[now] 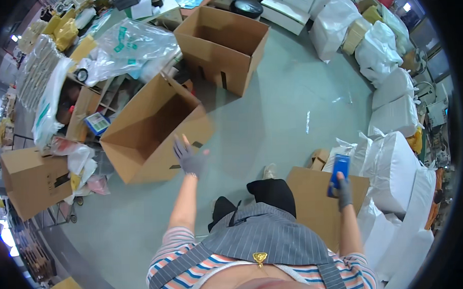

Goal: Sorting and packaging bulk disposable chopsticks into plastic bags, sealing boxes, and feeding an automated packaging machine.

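My left hand (191,158), in a grey glove with bare fingertips, reaches forward with its fingers spread. It is at the near right side of an open cardboard box (140,165); whether it touches the cardboard I cannot tell. The inside of this box shows only bare cardboard. My right hand (343,191), gloved the same way, is closed around a flat blue rectangular object (340,167), its exact kind unclear. Below that hand lies a brown cardboard panel or closed box (309,192), partly hidden by my arm.
Another open cardboard box (234,68) stands farther ahead. White sacks (390,169) line the right side. On the left, a cluttered bench holds clear plastic bags (131,46) and a small blue-and-white box (97,123). A third carton (34,182) rests on a trolley at far left.
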Demonstrator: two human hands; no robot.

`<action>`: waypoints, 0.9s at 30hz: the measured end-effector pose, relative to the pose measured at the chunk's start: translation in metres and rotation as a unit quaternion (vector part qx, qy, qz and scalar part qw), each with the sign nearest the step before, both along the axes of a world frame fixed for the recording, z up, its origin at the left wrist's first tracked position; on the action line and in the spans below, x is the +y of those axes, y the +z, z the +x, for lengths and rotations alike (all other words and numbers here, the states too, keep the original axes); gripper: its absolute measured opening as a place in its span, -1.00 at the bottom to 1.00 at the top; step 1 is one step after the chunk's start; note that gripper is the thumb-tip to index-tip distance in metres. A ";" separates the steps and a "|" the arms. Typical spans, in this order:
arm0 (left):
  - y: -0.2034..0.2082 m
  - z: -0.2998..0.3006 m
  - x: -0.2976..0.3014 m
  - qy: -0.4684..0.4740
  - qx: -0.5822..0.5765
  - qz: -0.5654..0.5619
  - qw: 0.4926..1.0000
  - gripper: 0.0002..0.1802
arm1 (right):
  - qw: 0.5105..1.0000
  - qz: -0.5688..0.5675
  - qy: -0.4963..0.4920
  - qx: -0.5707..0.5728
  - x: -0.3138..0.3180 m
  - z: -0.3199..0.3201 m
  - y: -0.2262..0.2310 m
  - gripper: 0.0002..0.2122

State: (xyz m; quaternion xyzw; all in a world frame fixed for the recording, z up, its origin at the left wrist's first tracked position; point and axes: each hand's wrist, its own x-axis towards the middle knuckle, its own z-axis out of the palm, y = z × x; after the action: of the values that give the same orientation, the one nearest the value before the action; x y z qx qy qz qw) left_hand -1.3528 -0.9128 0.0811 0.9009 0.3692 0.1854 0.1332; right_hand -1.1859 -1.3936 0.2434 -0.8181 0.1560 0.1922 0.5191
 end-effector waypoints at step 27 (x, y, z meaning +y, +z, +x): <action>-0.074 0.416 -0.047 0.595 -0.347 -0.463 0.559 -0.63 | 0.734 -0.150 0.409 -0.521 0.363 0.882 0.051 -0.43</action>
State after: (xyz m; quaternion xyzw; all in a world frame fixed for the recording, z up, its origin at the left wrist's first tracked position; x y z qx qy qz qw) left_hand -0.9371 -0.9596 0.0071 0.1578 0.7815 0.3244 0.5090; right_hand -0.3040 -1.0303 0.2947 -0.8424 -0.4618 -0.0962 0.2606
